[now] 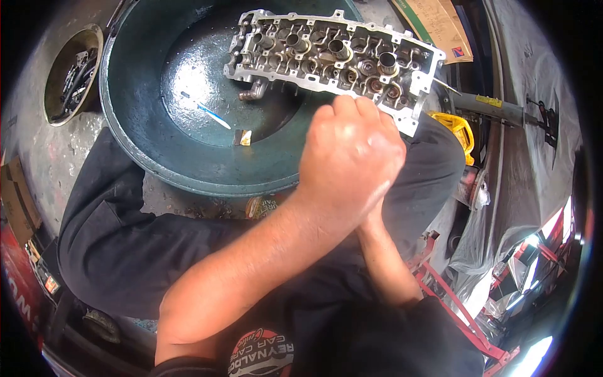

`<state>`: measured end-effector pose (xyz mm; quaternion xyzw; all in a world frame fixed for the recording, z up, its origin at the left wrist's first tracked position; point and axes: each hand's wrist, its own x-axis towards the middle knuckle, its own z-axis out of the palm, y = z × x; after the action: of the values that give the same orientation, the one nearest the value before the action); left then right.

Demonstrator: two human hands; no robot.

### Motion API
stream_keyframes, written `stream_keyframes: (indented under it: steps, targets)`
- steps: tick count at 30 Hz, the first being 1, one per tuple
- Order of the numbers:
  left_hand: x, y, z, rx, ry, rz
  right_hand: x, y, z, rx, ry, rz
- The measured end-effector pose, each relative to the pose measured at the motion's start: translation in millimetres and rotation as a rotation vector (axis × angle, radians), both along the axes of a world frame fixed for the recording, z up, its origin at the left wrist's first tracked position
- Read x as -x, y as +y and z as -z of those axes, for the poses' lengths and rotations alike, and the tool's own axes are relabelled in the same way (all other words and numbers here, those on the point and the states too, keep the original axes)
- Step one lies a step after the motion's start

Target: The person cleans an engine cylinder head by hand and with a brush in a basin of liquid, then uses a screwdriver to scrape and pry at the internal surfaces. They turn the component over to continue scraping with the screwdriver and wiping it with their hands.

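Note:
A metal engine cylinder head [333,56] lies across the right part of a large green basin [125,141], its open side with several round tubes facing up. My left hand [352,141] is closed in a fist just in front of the cylinder head's near edge; its knuckles face me and what it grips, if anything, is hidden. Beneath it, my right hand [375,217] shows only by the wrist, its fingers covered by the left. Inside the basin are a slim blue-and-white stick [213,116] and a small brown-and-white scrap [242,137].
A metal bowl [94,69] of dark parts stands left of the basin. To the right lie a cardboard piece [440,28], a yellow object [457,132] and a grey cylindrical part [487,107]. A red metal frame [461,311] is at lower right. My legs flank the basin's near side.

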<state>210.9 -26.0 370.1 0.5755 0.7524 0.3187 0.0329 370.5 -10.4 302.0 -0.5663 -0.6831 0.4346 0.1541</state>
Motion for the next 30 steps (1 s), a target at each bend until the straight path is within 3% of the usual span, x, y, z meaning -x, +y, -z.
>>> stream_keyframes:
  steps: [4,6,7,18,26,30]
  targets:
    - [22,-1,8,-0.017,-0.1,0.029,-14,2,9,0.148,0.17,0.076]
    - [27,-4,16,-0.032,-0.161,0.038,1,-1,-1,0.369,0.412,0.335]
    - [28,-4,19,-0.045,-0.161,0.038,3,0,-1,0.369,0.405,0.342]
    - [33,-7,31,-0.055,-0.211,0.038,-1,3,10,0.393,0.448,0.328]
    - [34,-8,35,-0.07,-0.281,0.012,-3,2,6,0.228,0.371,0.177]
    - [35,-10,38,-0.086,-0.319,0.003,0,9,-23,0.129,0.38,0.08]
